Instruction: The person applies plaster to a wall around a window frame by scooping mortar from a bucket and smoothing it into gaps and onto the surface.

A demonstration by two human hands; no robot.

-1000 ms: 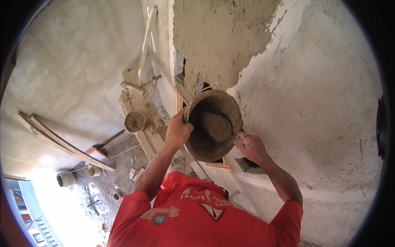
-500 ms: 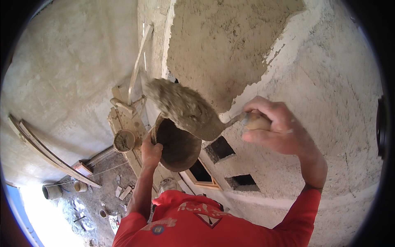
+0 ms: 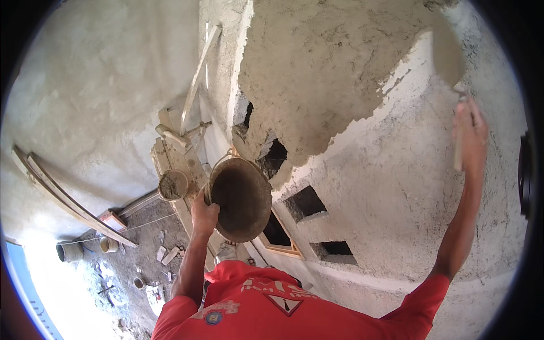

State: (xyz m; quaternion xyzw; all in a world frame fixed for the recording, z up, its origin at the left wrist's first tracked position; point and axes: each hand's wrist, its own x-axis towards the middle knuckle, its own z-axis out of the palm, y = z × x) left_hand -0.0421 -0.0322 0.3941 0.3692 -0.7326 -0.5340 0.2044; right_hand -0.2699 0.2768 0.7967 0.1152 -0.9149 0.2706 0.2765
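Observation:
My left hand [image 3: 204,215] is closed on the rim of a dark, mortar-stained bucket [image 3: 258,198], whose mouth faces up toward me. My right hand [image 3: 472,133] is stretched out at the upper right, wrapped round the handle of a trowel [image 3: 448,56]. The trowel's blade is blurred and lies against or close to the wall, by the upper right edge of the wet plaster [image 3: 323,73]; contact I cannot tell. Below and right of that plaster the wall [image 3: 396,187] is paler and rougher.
Wooden planks [image 3: 195,164] at left carry a small mortar bucket [image 3: 173,185]. Long boards [image 3: 73,201] lean on the left wall. Square holes [image 3: 306,203] and a wood-framed opening [image 3: 277,235] break the wall. Far below, buckets [image 3: 70,251] and rubble lie on the ground.
My right hand has swung the trowel up and right to the wall; its heap of mortar no longer shows on the blade. The bucket in my left hand is now unobstructed and slightly shifted.

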